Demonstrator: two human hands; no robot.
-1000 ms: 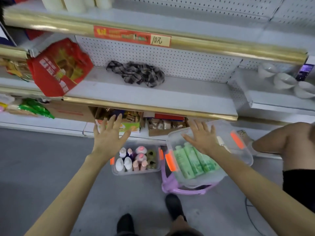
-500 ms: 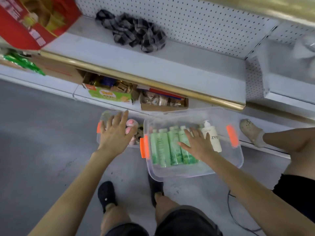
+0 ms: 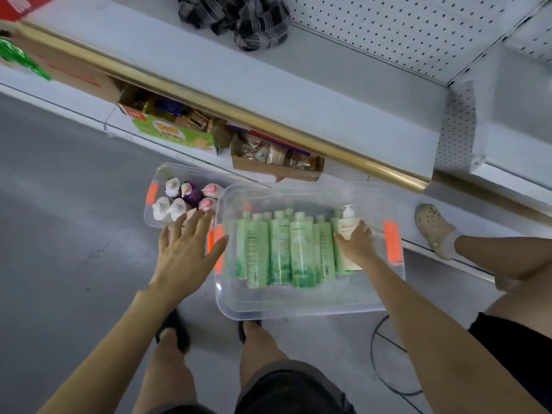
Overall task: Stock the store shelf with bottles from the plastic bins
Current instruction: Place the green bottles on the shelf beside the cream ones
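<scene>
A large clear bin with orange latches stands on the floor below me. It holds several green bottles lying side by side and a white pump bottle at their right. My right hand is inside this bin and grips the white pump bottle round its body. My left hand hovers open, fingers spread, over the bin's left edge. Behind it is a smaller clear bin with several white, pink and purple bottles standing upright. The white shelf with a gold front strip runs above the bins.
A checked cloth lies at the back of the shelf. Cardboard boxes of snacks sit on the lowest shelf behind the bins. Another person's leg and beige clog are at the right. A black cable loops on the grey floor.
The view has tilted down toward the bins. My right hand has moved right across the green bottles and taken hold of the white pump bottle. My left hand stays open and has shifted toward the large bin.
</scene>
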